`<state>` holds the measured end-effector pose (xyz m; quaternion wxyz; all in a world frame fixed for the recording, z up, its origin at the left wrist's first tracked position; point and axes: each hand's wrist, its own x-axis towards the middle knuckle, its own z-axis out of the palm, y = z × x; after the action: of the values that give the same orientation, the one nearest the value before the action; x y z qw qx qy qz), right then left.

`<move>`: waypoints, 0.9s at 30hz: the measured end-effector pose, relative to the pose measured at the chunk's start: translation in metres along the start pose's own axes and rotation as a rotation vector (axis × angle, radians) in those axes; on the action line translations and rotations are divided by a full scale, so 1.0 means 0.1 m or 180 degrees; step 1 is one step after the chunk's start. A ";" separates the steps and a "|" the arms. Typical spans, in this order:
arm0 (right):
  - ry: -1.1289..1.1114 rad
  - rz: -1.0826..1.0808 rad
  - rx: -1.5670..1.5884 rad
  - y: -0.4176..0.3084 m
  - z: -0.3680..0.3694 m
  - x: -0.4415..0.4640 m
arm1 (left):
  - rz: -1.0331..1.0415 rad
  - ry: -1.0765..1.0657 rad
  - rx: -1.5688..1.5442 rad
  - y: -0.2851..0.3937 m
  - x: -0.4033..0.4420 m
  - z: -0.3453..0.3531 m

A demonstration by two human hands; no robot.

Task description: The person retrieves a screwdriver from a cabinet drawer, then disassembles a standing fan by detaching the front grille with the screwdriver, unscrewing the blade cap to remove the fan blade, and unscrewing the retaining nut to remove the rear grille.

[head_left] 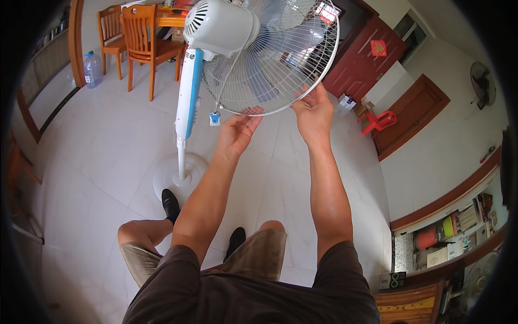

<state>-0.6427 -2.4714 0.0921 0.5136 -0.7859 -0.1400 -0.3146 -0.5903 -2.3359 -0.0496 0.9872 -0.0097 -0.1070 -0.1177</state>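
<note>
A standing fan with a white motor housing [221, 27] and a white-and-blue neck [188, 94] stands in front of me. Its round wire grille [270, 70] faces away to the right, with translucent blue blades inside. My right hand [314, 114] grips the rim at the lower right, fingers partly hidden behind the wires. At the bottom of the rim is my left hand [239, 132], its fingers bent against the edge. A small blue-and-white pull knob [215, 119] hangs on a cord beside it. The fan's round base [168, 171] rests on the floor near my shoe.
Wooden chairs [141, 40] and a table [171, 20] stand at the back left, near a large plastic water bottle [93, 70]. A red plastic stool [379, 122] is by a brown door [415, 116]. Shelves with books [468, 216] line the right side.
</note>
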 end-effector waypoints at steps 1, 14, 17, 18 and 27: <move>-0.0002 0.0055 0.0011 -0.03 0.01 0.00 | -0.0079 -0.0079 -0.0057 0.03 0.01 -0.01; -0.0036 -0.0135 -0.0055 -0.10 0.01 -0.03 | 0.0204 0.0764 0.0497 -0.08 0.06 0.05; -0.0034 -0.0162 -0.0054 -0.05 -0.01 0.00 | 0.0207 0.0682 0.0295 -0.13 0.04 0.05; -0.0038 -0.0151 -0.0037 -0.04 -0.01 0.01 | 0.0131 0.0489 0.0154 -0.07 -0.01 0.07; -0.0022 -0.0126 -0.0064 -0.12 0.02 -0.04 | -0.0008 0.0241 0.0223 0.05 -0.05 0.07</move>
<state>-0.6511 -2.4639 0.0976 0.4989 -0.7892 -0.1540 -0.3234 -0.5951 -2.3297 -0.0442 0.9901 0.0294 -0.0737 -0.1154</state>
